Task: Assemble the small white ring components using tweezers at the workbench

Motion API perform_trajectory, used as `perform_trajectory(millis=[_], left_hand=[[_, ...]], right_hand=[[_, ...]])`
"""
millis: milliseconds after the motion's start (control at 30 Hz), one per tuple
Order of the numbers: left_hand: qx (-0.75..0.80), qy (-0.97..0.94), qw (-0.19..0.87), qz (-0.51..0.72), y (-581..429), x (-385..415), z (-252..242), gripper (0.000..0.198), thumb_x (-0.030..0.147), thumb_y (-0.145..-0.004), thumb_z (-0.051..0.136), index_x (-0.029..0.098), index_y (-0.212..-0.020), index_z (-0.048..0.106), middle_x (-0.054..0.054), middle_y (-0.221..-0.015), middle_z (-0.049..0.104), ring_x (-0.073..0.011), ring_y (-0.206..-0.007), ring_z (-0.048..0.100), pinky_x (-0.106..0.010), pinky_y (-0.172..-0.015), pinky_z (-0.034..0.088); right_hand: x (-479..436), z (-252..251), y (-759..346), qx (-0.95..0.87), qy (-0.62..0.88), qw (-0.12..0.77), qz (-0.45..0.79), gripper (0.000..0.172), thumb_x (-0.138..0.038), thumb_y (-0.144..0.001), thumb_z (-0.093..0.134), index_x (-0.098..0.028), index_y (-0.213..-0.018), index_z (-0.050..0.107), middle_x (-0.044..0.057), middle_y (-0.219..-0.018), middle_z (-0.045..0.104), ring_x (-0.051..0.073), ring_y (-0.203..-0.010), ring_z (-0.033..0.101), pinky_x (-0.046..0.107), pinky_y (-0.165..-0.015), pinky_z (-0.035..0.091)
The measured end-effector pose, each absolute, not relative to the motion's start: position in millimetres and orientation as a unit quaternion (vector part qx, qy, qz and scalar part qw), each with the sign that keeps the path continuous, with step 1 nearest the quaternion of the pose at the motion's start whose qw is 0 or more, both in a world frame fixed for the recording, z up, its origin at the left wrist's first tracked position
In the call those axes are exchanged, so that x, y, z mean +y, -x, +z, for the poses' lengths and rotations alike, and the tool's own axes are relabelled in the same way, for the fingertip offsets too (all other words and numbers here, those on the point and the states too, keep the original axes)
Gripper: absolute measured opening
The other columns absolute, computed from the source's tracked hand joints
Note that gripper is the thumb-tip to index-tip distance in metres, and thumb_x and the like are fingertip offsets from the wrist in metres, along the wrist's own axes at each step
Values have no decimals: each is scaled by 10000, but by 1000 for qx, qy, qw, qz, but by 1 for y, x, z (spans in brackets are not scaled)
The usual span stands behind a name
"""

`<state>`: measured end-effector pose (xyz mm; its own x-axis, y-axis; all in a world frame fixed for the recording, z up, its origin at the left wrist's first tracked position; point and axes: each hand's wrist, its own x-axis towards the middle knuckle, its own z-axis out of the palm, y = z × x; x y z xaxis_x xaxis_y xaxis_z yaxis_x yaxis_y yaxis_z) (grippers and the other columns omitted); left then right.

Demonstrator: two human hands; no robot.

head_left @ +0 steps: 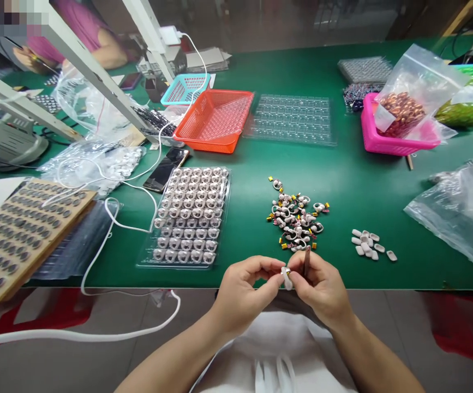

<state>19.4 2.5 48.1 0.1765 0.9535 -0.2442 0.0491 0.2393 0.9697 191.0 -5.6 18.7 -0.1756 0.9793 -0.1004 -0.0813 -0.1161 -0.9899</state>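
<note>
A small white part [287, 279] is pinched between the fingertips of both hands, just off the near edge of the green counter [363, 180] and above the lap. The left hand [244, 289] is closed narrowly on it with thumb and forefinger. The right hand [322, 289] is closed on it as well, and a thin dark tool [306, 261] is gripped upright in the same hand. Just beyond the hands, a loose pile of parts [295, 218] is spread on the counter, with a cluster of white caps [367, 244] near it on the right. Left of the pile a filled clear tray [189, 215] is laid, and beside that a phone [166, 168] and a looping white cable [109, 218]. Farther back an orange basket [215, 119], an empty clear tray [291, 119] and a pink basket [391, 144] are set, the last loaded with a bag of copper coils [402, 109]. At the far left, behind slanting white posts [93, 71], a co-worker's arm [109, 52] is seen.
</note>
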Motion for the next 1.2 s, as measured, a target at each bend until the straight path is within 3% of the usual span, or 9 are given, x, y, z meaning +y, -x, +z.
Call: perform_trajectory(millis=[400, 600, 700, 767, 833, 1033, 1200], left_hand=[[470, -478, 584, 457, -22, -3, 39, 131, 143, -800, 759, 193, -912, 805, -58, -871, 755, -155, -779, 685, -207, -706, 549], [467, -351, 681, 442, -22, 0, 46, 61, 202, -785, 777, 149, -811, 760, -22, -750, 706, -108, -645, 624, -190, -633, 525], [446, -306, 712, 447, -19, 3, 45, 112, 236, -759, 809, 143, -790, 757, -9, -724, 681, -82, -583, 583, -176, -574, 499], [436, -290, 720, 455, -17, 4, 44, 128, 240, -743, 825, 141, -787, 758, -8, -713, 671, -81, -577, 573, -176, -558, 488], [434, -280, 722, 459, -16, 5, 43, 139, 241, -734, 836, 139, -788, 759, -9, -704, 667, -82, -575, 568, -178, -553, 482], [463, -292, 689, 475, -15, 4, 39, 146, 261, -756, 832, 149, -832, 775, -17, -749, 696, -81, -610, 586, -177, -598, 491], [489, -313, 655, 484, -16, 2, 36, 158, 282, -787, 816, 162, -885, 781, -14, -718, 709, -88, -623, 602, -179, -621, 499]], right_hand=[[-8, 13, -178, -437, 434, 506, 604, 91, -239, -902, 661, -222, -833, 604, -37, -683, 553, 108, -598, 481, 192, -546, 421], [-7, 14, -186, -471, 413, 475, 618, 94, -293, -968, 618, -231, -908, 656, -14, -762, 557, 122, -645, 496, 229, -590, 418], [-4, 19, -198, -503, 380, 504, 590, 233, -328, -1035, 499, -254, -986, 715, 41, -966, 605, 172, -862, 566, 273, -728, 470], [-2, 23, -206, -525, 362, 529, 560, 299, -385, -1047, 456, -274, -1056, 734, 75, -1181, 587, 238, -1141, 515, 345, -923, 461], [-2, 26, -212, -533, 361, 546, 537, 337, -441, -1046, 437, -288, -1122, 728, 83, -1244, 560, 262, -1237, 454, 395, -1022, 422], [-12, 25, -213, -513, 343, 585, 527, 269, -339, -1039, 492, -266, -1194, 699, 88, -1018, 620, 224, -934, 629, 385, -803, 585], [-18, 24, -208, -513, 322, 609, 512, 265, -152, -993, 564, -240, -1208, 690, 105, -1092, 636, 235, -1005, 651, 379, -795, 650]])
